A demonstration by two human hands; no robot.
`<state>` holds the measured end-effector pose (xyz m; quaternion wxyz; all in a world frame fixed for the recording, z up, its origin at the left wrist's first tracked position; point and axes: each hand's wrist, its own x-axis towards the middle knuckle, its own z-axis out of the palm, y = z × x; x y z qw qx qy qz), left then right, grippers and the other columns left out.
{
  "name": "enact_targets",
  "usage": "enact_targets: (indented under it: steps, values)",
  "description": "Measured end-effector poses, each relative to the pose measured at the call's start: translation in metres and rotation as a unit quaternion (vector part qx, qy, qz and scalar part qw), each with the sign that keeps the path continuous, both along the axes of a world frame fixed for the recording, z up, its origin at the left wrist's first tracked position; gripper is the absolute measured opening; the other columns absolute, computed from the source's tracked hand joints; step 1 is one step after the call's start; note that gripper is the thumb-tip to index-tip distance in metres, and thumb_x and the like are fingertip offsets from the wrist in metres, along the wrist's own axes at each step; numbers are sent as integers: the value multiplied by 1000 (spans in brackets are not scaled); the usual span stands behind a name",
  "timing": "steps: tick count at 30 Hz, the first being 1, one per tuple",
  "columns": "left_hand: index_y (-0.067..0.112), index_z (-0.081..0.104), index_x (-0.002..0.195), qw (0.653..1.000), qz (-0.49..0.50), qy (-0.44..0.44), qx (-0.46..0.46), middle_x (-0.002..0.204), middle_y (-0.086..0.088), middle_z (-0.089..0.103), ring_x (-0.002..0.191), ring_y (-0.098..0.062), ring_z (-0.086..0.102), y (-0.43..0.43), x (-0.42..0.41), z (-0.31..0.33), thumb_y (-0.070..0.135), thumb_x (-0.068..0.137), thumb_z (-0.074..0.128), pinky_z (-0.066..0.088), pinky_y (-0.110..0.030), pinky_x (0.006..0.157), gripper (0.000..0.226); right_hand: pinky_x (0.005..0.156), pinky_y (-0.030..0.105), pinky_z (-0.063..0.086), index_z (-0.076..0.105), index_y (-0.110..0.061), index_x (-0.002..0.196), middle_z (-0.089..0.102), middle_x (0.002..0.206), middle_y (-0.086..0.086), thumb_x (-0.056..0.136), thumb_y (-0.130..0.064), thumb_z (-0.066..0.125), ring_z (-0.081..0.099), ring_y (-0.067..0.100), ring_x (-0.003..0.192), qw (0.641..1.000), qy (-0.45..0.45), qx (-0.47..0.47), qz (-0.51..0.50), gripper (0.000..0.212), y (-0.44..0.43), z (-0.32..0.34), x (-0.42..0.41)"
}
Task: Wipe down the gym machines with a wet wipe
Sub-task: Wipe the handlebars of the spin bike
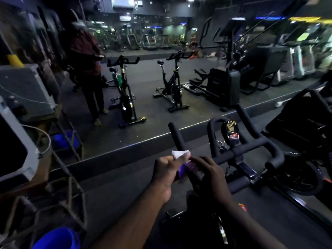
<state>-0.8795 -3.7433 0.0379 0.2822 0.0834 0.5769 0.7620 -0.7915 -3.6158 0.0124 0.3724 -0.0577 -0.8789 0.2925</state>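
What I can't make out
My right hand (210, 175) covers most of the purple pack (187, 167), my left hand (167, 173) the white wipe (179, 154)'s lower part; the bike console (230, 132) blurs unreadable; the bottom edge cuts the blue bucket (57, 239).

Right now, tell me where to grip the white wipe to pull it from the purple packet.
Pinch the wipe by its free white corner, coming from above on the left: that corner sticks up clear of the purple packet, which the right hand holds. The left hand pinches there.
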Motion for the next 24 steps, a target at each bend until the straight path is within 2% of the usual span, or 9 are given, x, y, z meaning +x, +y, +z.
enact_targets:
  steps: [4, 7, 10, 12, 14, 17, 20, 21, 24]
  values:
    - [-1, 72, 85, 1000, -8, -28, 11, 74, -19, 62, 49, -20, 52, 20, -59, 9, 15, 91, 77, 42, -22, 49, 17, 78, 29, 54, 78, -22, 117, 73, 107, -8, 85, -11, 85, 68, 20, 88, 989, 55, 123, -64, 35, 3, 6, -34]
    - [5, 66, 76, 999, 8, -32, 19, 70, -16, 61, 57, -20, 56, 33, -101, 7, 8, 93, 73, 44, -21, 50, 19, 80, 38, 51, 78, -27, 110, 71, 124, -15, 97, -21, 73, 64, 19, 102, 958, 30, 284, -18, 15, 10, 2, -44]
    - [5, 69, 82, 999, 19, -32, 30, 77, -17, 60, 70, -24, 58, 46, -131, 5, 11, 95, 73, 46, -29, 60, 15, 72, 35, 52, 78, -30, 106, 71, 117, -16, 105, -36, 55, 65, 14, 96, 945, -47, 323, 33, 24, 23, -7, -49]
    - [7, 72, 83, 999, 6, -31, 36, 78, -15, 62, 72, -24, 60, 53, -148, 4, 16, 96, 73, 49, -31, 63, 16, 66, 35, 54, 77, -32, 104, 71, 104, -16, 100, -36, 63, 67, 13, 86, 976, -47, 212, 18, 15, 23, -4, -57]
    - [12, 74, 80, 998, -17, -28, 45, 81, -16, 63, 73, -25, 61, 62, -161, 7, 18, 98, 71, 49, -30, 63, 20, 64, 29, 56, 76, -32, 103, 74, 95, -14, 93, -37, 73, 70, 12, 76, 999, 25, -3, -45, 12, 28, 7, -72]
    - [15, 77, 82, 996, -59, -12, 69, 85, -17, 62, 72, -24, 58, 78, -174, 18, 20, 100, 69, 46, -30, 64, 20, 71, 31, 61, 73, -26, 110, 77, 99, -8, 85, -49, 79, 73, 11, 86, 957, 74, -259, -112, 34, 43, 33, -112]
    - [12, 80, 88, 991, -109, 49, 59, 84, -16, 69, 72, -23, 62, 91, -178, 30, 23, 100, 70, 50, -31, 67, 19, 78, 34, 59, 75, -15, 103, 78, 96, 0, 85, -43, 78, 70, 13, 89, 868, 5, -496, 11, 34, 66, 56, -143]
    - [11, 80, 88, 988, -122, 74, 52, 84, -14, 72, 73, -23, 64, 92, -180, 33, 22, 100, 70, 51, -30, 69, 19, 74, 30, 57, 74, -10, 96, 76, 90, 4, 84, -36, 80, 67, 13, 83, 860, -13, -508, 42, 29, 73, 57, -148]
    - [8, 81, 87, 981, -144, 124, 44, 82, -10, 75, 74, -18, 65, 95, -191, 36, 15, 101, 67, 52, -25, 69, 21, 60, 29, 39, 66, -11, 73, 63, 70, 8, 74, -24, 94, 52, 16, 66, 897, -43, -438, 41, 31, 100, 43, -163]
